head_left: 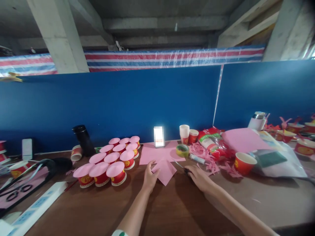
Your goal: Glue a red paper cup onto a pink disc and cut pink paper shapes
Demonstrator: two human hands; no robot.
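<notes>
My left hand grips the left corner of a folded-looking pink paper square, which lies turned like a diamond. Closed around the dark handle of what look like scissors is my right hand. Their thin metal blade points up and left, close to the paper's right side; my fingers cover most of the handle. Behind both hands lies a larger pink sheet. A roll of tape sits at its right edge.
Left stand rows of red paper cups topped with pink discs, a black bottle and a white power strip. Right are pink paper scraps, a red plastic bag and a red cup. A blue partition rises behind.
</notes>
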